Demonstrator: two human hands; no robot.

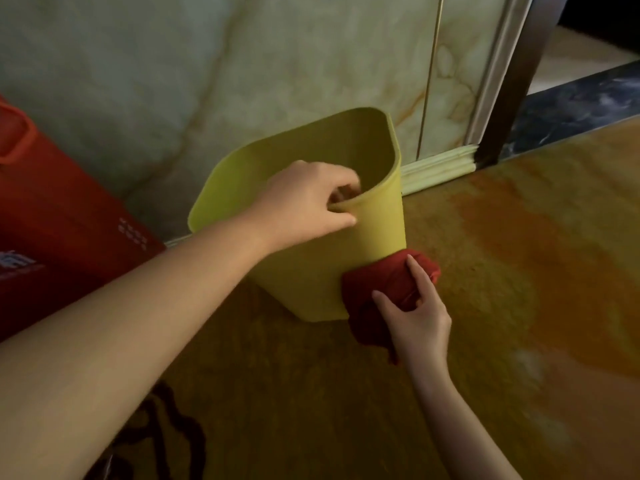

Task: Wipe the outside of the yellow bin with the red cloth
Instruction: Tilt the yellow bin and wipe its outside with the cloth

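The yellow bin (311, 271) stands on the floor by the wall, tilted toward me, its open mouth facing up. My left hand (308, 199) grips its near rim, fingers curled inside and thumb on the outer wall. The red cloth (384, 282) is bunched up and pressed against the bin's lower right outer corner. My right hand (412, 313) holds the cloth there, fingers spread over it. Part of the cloth hangs below my palm.
A red container (59, 230) with white print stands to the left, close to the bin. A marble-patterned wall (207, 64) and its skirting (440, 168) run behind. A dark door frame (512, 98) rises at the right. The floor (519, 271) is yellow-orange patterned tile.
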